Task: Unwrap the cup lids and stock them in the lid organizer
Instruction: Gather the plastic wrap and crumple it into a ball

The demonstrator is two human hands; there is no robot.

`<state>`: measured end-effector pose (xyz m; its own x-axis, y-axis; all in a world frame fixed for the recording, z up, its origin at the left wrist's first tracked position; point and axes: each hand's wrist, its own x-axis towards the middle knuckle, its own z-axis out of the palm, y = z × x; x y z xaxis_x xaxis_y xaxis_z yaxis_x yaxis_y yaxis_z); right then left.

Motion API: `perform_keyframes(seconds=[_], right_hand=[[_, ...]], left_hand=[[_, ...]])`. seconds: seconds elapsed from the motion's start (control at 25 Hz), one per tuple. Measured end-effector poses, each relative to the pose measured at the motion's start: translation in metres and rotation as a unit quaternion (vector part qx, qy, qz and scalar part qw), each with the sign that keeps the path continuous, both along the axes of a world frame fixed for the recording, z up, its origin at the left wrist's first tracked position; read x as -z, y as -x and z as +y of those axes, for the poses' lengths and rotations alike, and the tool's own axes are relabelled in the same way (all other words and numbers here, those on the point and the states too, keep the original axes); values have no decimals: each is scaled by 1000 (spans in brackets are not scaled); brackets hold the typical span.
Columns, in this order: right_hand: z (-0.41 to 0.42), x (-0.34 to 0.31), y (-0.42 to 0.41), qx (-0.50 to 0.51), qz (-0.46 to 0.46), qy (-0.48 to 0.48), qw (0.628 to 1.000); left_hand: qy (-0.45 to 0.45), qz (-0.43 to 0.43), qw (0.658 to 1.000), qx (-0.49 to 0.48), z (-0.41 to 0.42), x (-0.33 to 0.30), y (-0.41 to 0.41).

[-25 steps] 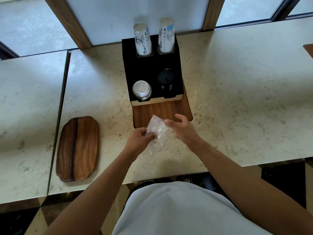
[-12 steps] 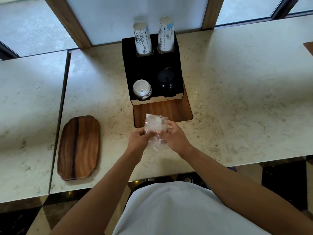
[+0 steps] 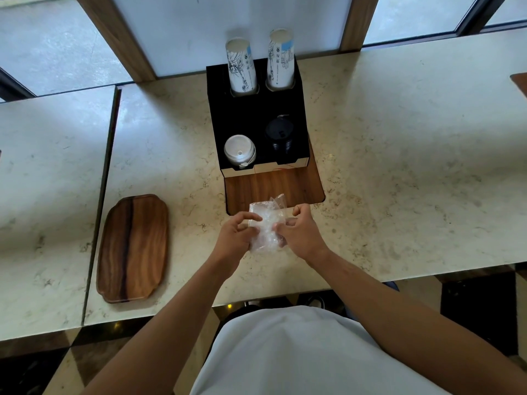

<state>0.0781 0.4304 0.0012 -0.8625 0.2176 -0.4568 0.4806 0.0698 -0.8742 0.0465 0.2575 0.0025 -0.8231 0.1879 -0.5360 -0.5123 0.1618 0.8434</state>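
Observation:
A crumpled clear plastic wrapper (image 3: 266,223) hangs just above the counter, in front of the organizer. My left hand (image 3: 236,235) pinches its left side and my right hand (image 3: 299,232) pinches its right side. Whether anything is inside the wrapper I cannot tell. The black lid organizer (image 3: 253,115) stands on a wooden base (image 3: 273,186). Its front left slot holds a stack of white lids (image 3: 239,151) and its front right slot a stack of black lids (image 3: 279,135). Two stacks of printed paper cups (image 3: 241,67) rise from the back slots.
A wooden tray (image 3: 132,248) lies on the counter to the left. A seam (image 3: 105,178) splits the marble counter (image 3: 399,172) into two slabs. Window frames run behind the organizer. A wooden corner (image 3: 519,81) shows at the far right edge.
Both hands have closed in on the wrapper, squeezing it into a tighter bundle. The right hand went from an open palm beside it to a pinch on it.

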Motion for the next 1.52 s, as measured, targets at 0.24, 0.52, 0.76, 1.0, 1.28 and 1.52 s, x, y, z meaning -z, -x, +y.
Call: perform_keyframes(seconds=[0.24, 0.52, 0.76, 1.0, 1.28, 1.52], right_hand=[[-2, 6, -10, -67, 169, -98, 979], [3, 2, -8, -108, 180, -131, 969], [22, -6, -4, -118, 61, 45, 990], [28, -3, 1, -178, 66, -8, 982], [18, 14, 1, -189, 97, -246, 946], [26, 14, 4, -209, 96, -258, 938]], left_hand=[[22, -30, 998, -56, 15, -4, 3], [21, -30, 998, -43, 15, -7, 6], [-48, -40, 998, 3, 3, -12, 7], [83, 30, 995, 56, 3, -15, 6], [351, 235, 892, 163, 16, -3, -2], [320, 229, 892, 222, 6, -2, 4]])
